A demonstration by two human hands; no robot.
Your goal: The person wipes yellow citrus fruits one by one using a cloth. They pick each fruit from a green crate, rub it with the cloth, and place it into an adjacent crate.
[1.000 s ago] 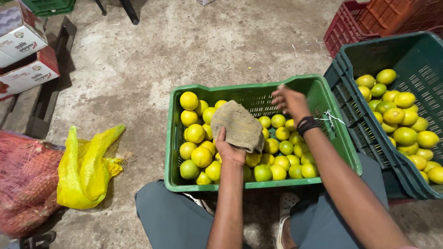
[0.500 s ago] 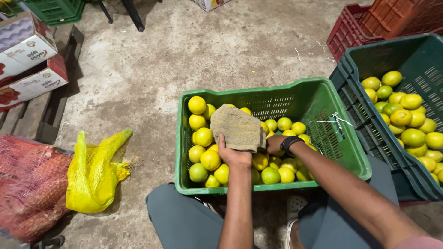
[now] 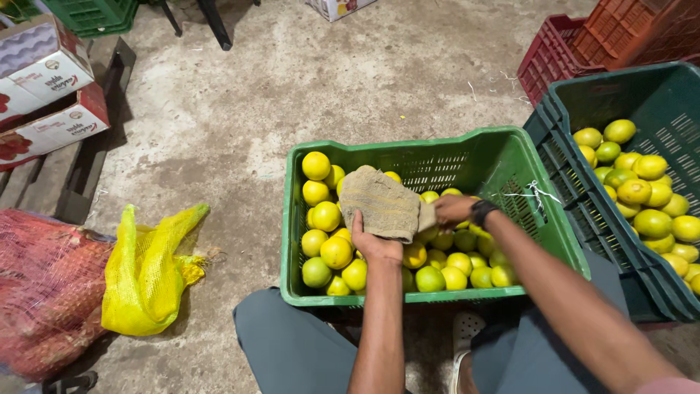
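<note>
- A tan cloth (image 3: 379,203) was gripped by the left hand (image 3: 376,244) — above the green crate (image 3: 467,149) of citrus fruits (image 3: 336,252).
- The cloth's edge was pinched by the right hand (image 3: 452,210).

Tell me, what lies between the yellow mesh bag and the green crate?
In the head view, only bare concrete floor separates the yellow mesh bag from the green crate.

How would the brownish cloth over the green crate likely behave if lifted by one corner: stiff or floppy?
Probably floppy: the cloth drapes over the left hand and sags at its edges. Its coarse weave likely grips rather than slips. It looks light.
</note>
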